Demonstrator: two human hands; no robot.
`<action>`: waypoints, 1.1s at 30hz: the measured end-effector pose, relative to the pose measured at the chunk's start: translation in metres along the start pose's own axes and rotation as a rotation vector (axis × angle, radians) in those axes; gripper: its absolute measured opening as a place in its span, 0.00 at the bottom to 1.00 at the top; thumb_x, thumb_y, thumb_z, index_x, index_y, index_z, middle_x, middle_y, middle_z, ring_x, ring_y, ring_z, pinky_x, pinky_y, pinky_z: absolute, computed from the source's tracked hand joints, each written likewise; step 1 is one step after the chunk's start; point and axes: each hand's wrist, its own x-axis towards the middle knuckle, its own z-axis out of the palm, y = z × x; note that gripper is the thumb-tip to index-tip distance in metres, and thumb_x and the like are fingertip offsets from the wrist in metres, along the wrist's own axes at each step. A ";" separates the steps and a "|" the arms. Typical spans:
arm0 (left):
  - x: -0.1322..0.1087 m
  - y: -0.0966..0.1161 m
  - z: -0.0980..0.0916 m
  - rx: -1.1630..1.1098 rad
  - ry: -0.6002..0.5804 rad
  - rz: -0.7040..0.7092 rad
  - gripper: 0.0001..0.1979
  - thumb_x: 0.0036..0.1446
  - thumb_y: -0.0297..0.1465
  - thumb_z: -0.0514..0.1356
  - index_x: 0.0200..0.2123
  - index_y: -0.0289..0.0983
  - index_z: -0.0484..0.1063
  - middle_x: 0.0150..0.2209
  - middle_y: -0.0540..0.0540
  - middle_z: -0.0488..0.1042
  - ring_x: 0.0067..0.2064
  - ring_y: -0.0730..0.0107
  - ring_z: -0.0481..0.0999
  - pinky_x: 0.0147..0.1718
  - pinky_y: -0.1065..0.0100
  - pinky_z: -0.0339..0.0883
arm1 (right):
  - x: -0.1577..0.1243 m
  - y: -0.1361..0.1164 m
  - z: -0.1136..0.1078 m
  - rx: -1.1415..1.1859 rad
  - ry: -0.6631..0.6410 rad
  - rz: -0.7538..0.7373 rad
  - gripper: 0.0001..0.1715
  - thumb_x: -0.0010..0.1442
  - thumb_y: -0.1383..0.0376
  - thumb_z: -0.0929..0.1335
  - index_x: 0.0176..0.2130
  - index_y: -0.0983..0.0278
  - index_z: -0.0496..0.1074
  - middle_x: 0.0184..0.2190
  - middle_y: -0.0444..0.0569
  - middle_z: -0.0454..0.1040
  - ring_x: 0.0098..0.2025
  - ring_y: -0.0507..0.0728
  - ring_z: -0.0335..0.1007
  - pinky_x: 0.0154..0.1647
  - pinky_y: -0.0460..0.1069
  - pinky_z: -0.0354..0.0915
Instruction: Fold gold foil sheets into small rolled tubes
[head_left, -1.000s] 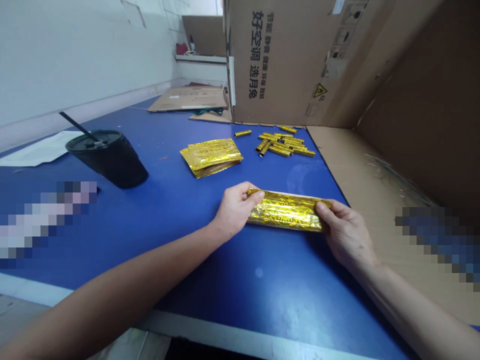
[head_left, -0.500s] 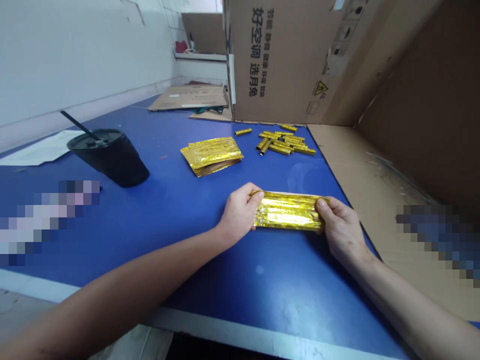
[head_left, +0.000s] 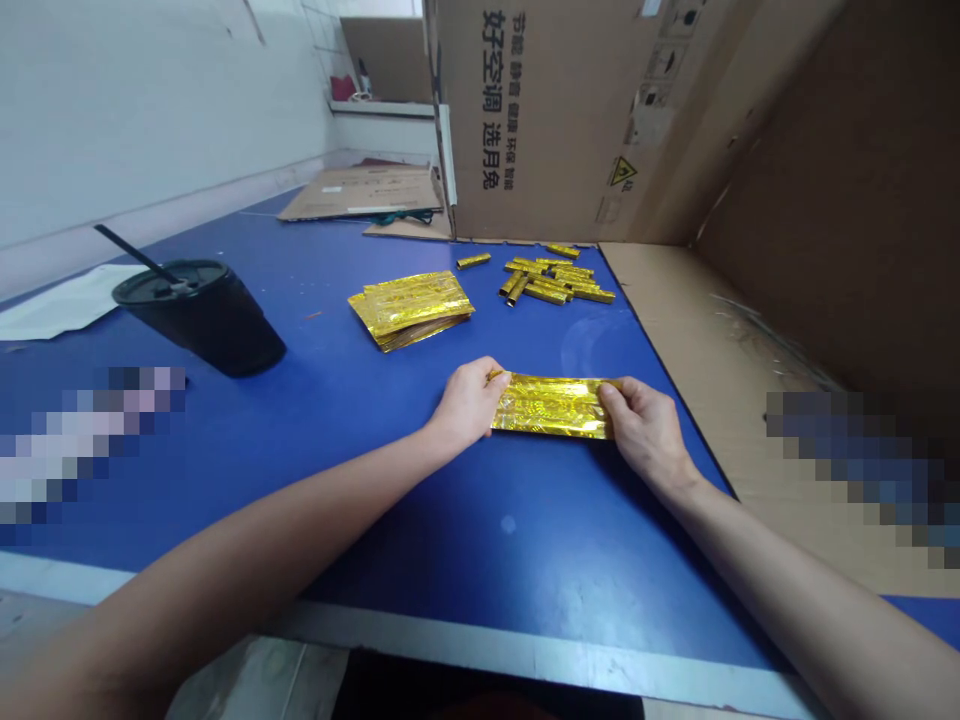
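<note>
A flat piece of shiny gold foil (head_left: pixel 553 407) is stretched between both hands above the blue table. My left hand (head_left: pixel 466 402) pinches its left end, thumb on top. At the other end my right hand (head_left: pixel 646 422) grips it, also with the thumb over the upper face. The fingers underneath are hidden. Beyond my left hand lies a stack of gold foil pieces (head_left: pixel 420 303), fanned a little unevenly. Farther back, to the right, is a loose pile of narrow gold foil rolls (head_left: pixel 551 283); a single gold roll (head_left: pixel 473 261) rests apart to its left.
A black tumbler with a straw (head_left: pixel 217 325) stands at the left. Cardboard (head_left: pixel 555 120) walls off the back and right side of the blue table (head_left: pixel 420 540). Flattened cardboard (head_left: pixel 360 192) lies at the far left, and a white sheet (head_left: pixel 64 302) near the wall.
The foil piece's lower edge has risen and its visible face looks narrower. Both hands still hold its ends. The whole view has shifted slightly, so everything sits farther left.
</note>
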 end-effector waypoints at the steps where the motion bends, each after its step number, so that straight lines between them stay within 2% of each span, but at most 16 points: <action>1: 0.001 0.001 -0.001 0.039 -0.001 0.020 0.06 0.54 0.29 0.51 0.27 0.35 0.65 0.16 0.55 0.61 0.13 0.81 0.60 0.12 0.78 0.54 | 0.000 -0.001 -0.001 -0.065 -0.008 -0.004 0.18 0.57 0.57 0.57 0.30 0.64 0.69 0.21 0.45 0.68 0.23 0.53 0.62 0.23 0.47 0.55; 4: 0.001 0.003 -0.005 0.173 0.010 0.092 0.05 0.53 0.28 0.53 0.27 0.35 0.67 0.20 0.52 0.65 0.22 0.75 0.67 0.23 0.73 0.63 | 0.000 -0.006 -0.005 -0.261 -0.040 -0.012 0.16 0.57 0.59 0.58 0.30 0.62 0.70 0.21 0.47 0.69 0.24 0.55 0.63 0.23 0.48 0.52; 6: -0.001 0.005 -0.008 0.251 0.026 0.125 0.04 0.52 0.28 0.54 0.29 0.35 0.68 0.25 0.49 0.68 0.30 0.69 0.70 0.33 0.67 0.65 | 0.000 -0.008 -0.006 -0.371 -0.061 -0.015 0.16 0.57 0.60 0.57 0.31 0.61 0.71 0.21 0.48 0.70 0.25 0.56 0.64 0.23 0.48 0.51; 8: -0.007 0.007 -0.010 0.339 0.069 0.187 0.09 0.52 0.29 0.55 0.37 0.34 0.68 0.35 0.43 0.70 0.39 0.63 0.70 0.41 0.60 0.62 | 0.000 -0.009 -0.006 -0.455 -0.082 -0.019 0.17 0.58 0.60 0.56 0.31 0.61 0.71 0.22 0.50 0.72 0.26 0.57 0.66 0.23 0.49 0.50; 10: -0.015 0.011 -0.008 0.462 0.096 0.367 0.14 0.54 0.30 0.54 0.44 0.33 0.65 0.48 0.38 0.65 0.49 0.58 0.65 0.48 0.57 0.58 | 0.001 -0.010 -0.005 -0.518 -0.102 -0.026 0.18 0.58 0.60 0.56 0.32 0.61 0.71 0.24 0.51 0.73 0.26 0.58 0.67 0.23 0.49 0.51; 12: -0.025 0.015 -0.002 0.569 -0.006 0.631 0.14 0.57 0.29 0.50 0.46 0.32 0.65 0.53 0.38 0.63 0.54 0.60 0.61 0.52 0.59 0.54 | 0.001 -0.010 -0.005 -0.566 -0.117 -0.031 0.19 0.59 0.60 0.55 0.33 0.60 0.71 0.25 0.51 0.74 0.27 0.59 0.68 0.23 0.49 0.51; 14: -0.032 0.017 0.005 0.610 -0.218 0.765 0.15 0.59 0.31 0.48 0.47 0.32 0.65 0.52 0.41 0.65 0.54 0.64 0.62 0.54 0.63 0.52 | 0.002 -0.010 -0.004 -0.602 -0.127 -0.033 0.19 0.59 0.60 0.55 0.33 0.60 0.71 0.25 0.51 0.74 0.27 0.59 0.69 0.23 0.49 0.51; 17: -0.037 0.017 0.015 0.685 -0.410 0.703 0.26 0.58 0.39 0.49 0.55 0.29 0.57 0.57 0.38 0.58 0.59 0.61 0.55 0.56 0.63 0.49 | 0.002 -0.011 -0.004 -0.641 -0.135 -0.032 0.19 0.59 0.60 0.55 0.33 0.60 0.71 0.25 0.50 0.74 0.28 0.58 0.70 0.23 0.49 0.52; 21: -0.037 0.013 0.017 0.779 -0.512 0.603 0.37 0.56 0.50 0.45 0.60 0.29 0.45 0.62 0.37 0.45 0.63 0.54 0.39 0.58 0.54 0.39 | 0.001 -0.013 -0.005 -0.667 -0.135 -0.030 0.19 0.60 0.60 0.54 0.35 0.60 0.71 0.26 0.50 0.75 0.29 0.58 0.70 0.23 0.48 0.52; 24: -0.037 0.012 0.015 0.806 -0.550 0.575 0.39 0.55 0.53 0.42 0.62 0.33 0.41 0.63 0.38 0.40 0.63 0.50 0.33 0.57 0.49 0.35 | 0.001 -0.012 -0.005 -0.680 -0.122 -0.020 0.19 0.59 0.61 0.55 0.37 0.60 0.70 0.27 0.51 0.75 0.29 0.58 0.71 0.23 0.48 0.53; 30: -0.039 0.012 0.016 0.791 -0.567 0.569 0.36 0.53 0.55 0.41 0.61 0.46 0.41 0.63 0.39 0.35 0.62 0.44 0.32 0.54 0.42 0.33 | 0.004 -0.006 -0.011 -0.711 -0.093 0.024 0.17 0.58 0.60 0.56 0.37 0.61 0.71 0.26 0.51 0.75 0.29 0.60 0.71 0.25 0.50 0.57; 33: -0.039 0.011 0.017 0.776 -0.567 0.562 0.37 0.53 0.56 0.41 0.61 0.46 0.41 0.63 0.39 0.35 0.62 0.44 0.31 0.54 0.41 0.32 | -0.002 -0.012 -0.013 -0.653 -0.003 -0.045 0.19 0.59 0.60 0.56 0.42 0.63 0.69 0.35 0.54 0.75 0.37 0.61 0.70 0.33 0.52 0.62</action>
